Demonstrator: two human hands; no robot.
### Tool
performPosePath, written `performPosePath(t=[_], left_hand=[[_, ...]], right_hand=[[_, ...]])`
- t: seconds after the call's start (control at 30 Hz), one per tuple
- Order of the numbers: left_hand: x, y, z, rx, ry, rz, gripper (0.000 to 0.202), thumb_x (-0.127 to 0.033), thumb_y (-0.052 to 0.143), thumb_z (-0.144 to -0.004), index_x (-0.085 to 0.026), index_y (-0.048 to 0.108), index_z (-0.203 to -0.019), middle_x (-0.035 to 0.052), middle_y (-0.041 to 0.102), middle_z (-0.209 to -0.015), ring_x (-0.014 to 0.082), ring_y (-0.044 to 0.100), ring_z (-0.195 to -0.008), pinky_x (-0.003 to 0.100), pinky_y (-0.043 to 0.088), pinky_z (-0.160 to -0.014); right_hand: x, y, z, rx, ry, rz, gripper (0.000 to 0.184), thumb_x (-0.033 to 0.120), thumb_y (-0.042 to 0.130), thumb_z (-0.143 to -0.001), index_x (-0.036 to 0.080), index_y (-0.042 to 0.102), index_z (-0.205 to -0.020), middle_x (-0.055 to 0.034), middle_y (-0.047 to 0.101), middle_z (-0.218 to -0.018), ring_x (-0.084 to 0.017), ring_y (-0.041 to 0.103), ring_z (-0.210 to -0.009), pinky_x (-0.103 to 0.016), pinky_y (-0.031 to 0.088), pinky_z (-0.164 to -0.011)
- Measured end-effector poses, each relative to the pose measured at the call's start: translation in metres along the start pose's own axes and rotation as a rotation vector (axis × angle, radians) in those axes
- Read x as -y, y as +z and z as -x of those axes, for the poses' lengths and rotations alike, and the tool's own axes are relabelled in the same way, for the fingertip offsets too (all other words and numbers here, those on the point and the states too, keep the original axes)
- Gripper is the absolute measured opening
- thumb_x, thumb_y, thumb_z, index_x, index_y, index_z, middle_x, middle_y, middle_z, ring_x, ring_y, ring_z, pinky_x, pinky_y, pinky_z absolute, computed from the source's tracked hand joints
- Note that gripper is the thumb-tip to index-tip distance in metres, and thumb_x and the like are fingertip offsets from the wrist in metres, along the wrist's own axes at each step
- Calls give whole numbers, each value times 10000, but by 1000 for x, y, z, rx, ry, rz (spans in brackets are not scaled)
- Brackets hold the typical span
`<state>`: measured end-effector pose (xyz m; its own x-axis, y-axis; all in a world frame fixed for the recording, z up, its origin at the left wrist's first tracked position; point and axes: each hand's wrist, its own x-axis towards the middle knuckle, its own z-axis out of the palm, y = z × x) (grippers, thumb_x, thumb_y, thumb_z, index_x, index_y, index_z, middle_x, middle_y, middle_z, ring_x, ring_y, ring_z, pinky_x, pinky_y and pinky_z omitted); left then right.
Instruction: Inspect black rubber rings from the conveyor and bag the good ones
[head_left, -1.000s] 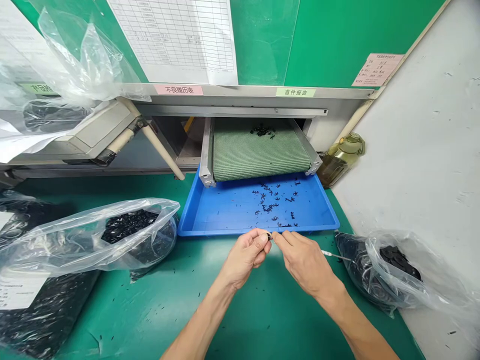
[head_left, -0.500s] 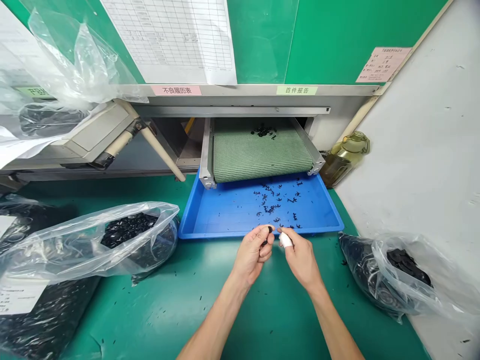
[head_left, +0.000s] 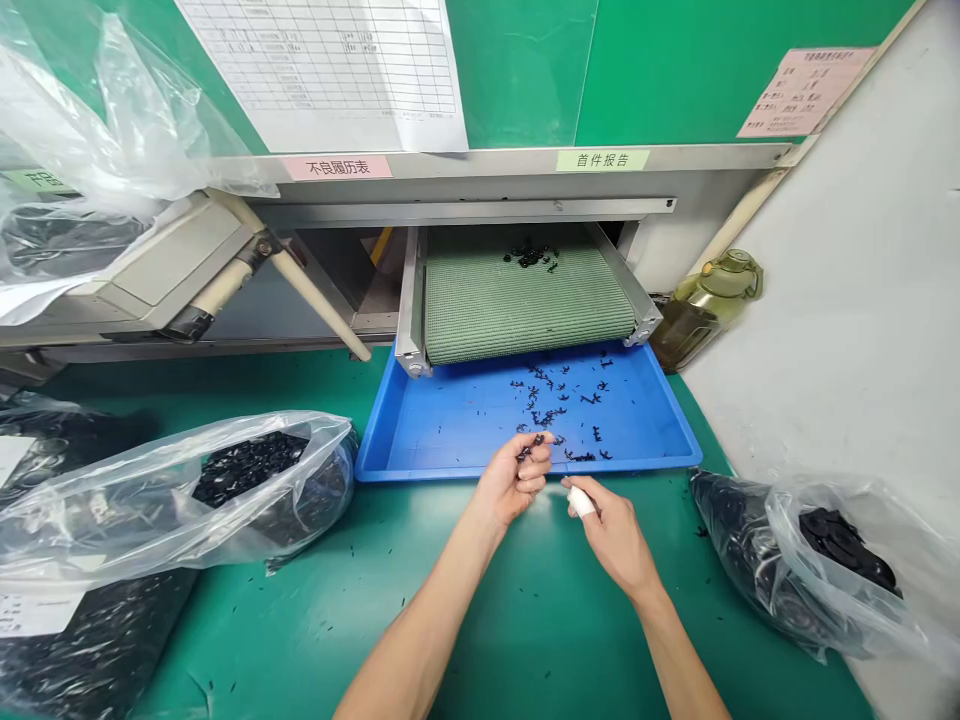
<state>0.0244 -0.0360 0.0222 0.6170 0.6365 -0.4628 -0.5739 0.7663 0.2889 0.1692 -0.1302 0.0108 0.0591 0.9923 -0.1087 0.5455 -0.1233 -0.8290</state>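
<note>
My left hand (head_left: 514,480) pinches a small black rubber piece (head_left: 524,449) between its fingertips, just above the front rim of a blue plastic tray (head_left: 525,472). Many small black bits (head_left: 550,405) lie scattered inside the tray. My right hand (head_left: 615,535) rests over the green mat, a little in front of the tray. A white wrap (head_left: 581,502) covers one of its fingertips, and I see nothing held in it.
A green mesh conveyor belt (head_left: 525,305) with a small black heap (head_left: 531,256) ends above the tray. Plastic bags of black rubber parts lie left (head_left: 247,475) and right (head_left: 836,550). An olive-green bottle (head_left: 705,312) stands behind the right bag.
My hands have moved apart from their fingertip contact at the tray's front rim. The left hand has risen over the rim with the black piece, and the right hand has drawn back toward me.
</note>
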Motion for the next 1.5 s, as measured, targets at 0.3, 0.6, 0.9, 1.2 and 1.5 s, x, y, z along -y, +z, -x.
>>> performPosePath(t=[0.3, 0.6, 0.9, 1.2, 1.5], left_hand=[[18, 13, 23, 63, 183, 164, 327, -270, 455, -883, -50, 626, -1053, 175, 607, -1196, 281, 527, -1173, 325, 484, -908], [21, 27, 45, 152, 205, 292, 444, -365, 400, -904, -49, 549, -1177, 189, 554, -1281, 327, 418, -1271, 436, 371, -1033], [37, 28, 46, 129, 203, 280, 521, -419, 406, -900, -85, 435, -1298, 194, 547, -1281, 320, 448, -1250, 436, 386, -1013], [43, 17, 38, 106, 261, 104, 501, -165, 588, -805, -99, 461, -1285, 184, 503, -1340, 287, 430, -1270, 409, 280, -1088], [48, 7, 24, 120, 328, 25, 620, 78, 509, -611, -213, 563, -1156, 56, 400, -1442, 256, 348, -1327, 363, 288, -1088]], right_hand=[[-25, 7, 17, 56, 46, 23, 387, 218, 356, -827, 185, 632, -1095, -16, 660, -751, -137, 550, -582, -242, 430, -573], [-43, 18, 42, 105, 54, 33, 393, 191, 343, -807, 173, 633, -1072, -27, 668, -786, -157, 595, -644, -270, 484, -619], [41, -18, 42, -198, -222, 196, 293, 289, 411, -915, 233, 569, -1155, -37, 613, -873, -146, 592, -736, -248, 480, -658], [66, -18, 2, 44, -249, 584, 319, 119, 358, -869, 207, 501, -1141, -76, 567, -1039, -161, 589, -743, -238, 407, -551], [49, -18, -9, 58, -230, 358, 169, 218, 318, -912, 191, 481, -943, -63, 550, -949, -163, 555, -771, -276, 418, -657]])
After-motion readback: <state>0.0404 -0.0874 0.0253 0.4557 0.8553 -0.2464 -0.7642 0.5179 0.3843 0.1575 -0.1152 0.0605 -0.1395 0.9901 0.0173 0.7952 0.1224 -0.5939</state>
